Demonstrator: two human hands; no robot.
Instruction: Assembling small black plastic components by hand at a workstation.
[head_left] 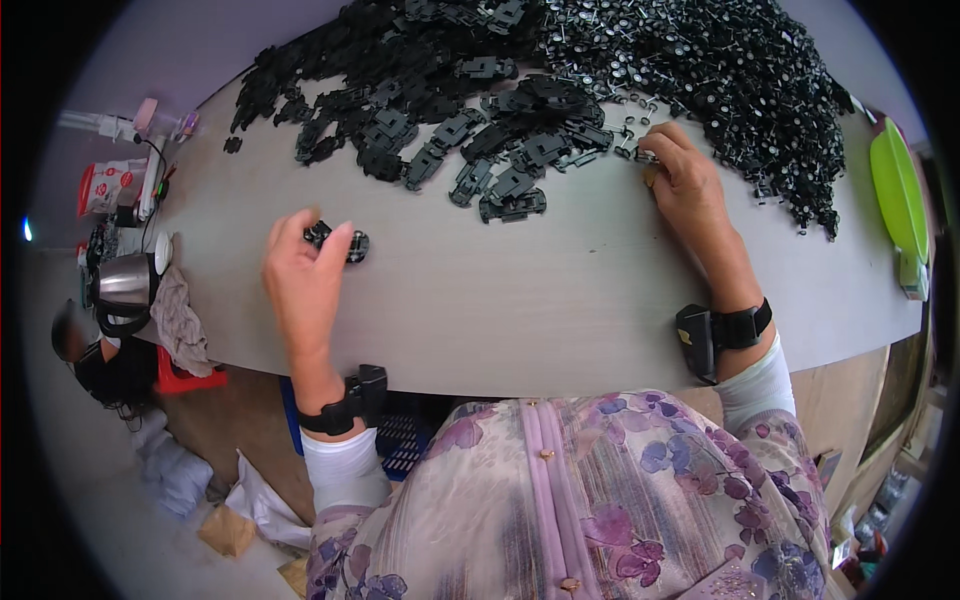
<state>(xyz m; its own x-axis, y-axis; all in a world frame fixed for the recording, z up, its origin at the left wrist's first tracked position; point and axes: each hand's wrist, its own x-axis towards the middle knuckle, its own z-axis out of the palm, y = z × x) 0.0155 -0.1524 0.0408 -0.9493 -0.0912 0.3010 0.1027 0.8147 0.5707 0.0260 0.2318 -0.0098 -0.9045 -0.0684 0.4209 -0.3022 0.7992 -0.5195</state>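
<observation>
My left hand (297,258), a little raised over the left part of the table, pinches a small black toy car chassis (357,246) between thumb and fingers. Part of that chassis is hidden behind the fingers. Farther out on the right, my right hand (688,178) has its thumb and forefinger closed around a small wheel axle (645,156) at the edge of the heap of wheel axles (770,110). Loose black chassis pieces (512,205) lie between the two hands, nearer the far side.
A large pile of black chassis parts (400,130) spreads across the far left and middle. On the right edge stands a green plastic basin (897,190). A steel kettle (128,280), a cloth (180,320) and a red packet (108,188) are at the left. Another person (100,355) appears beyond.
</observation>
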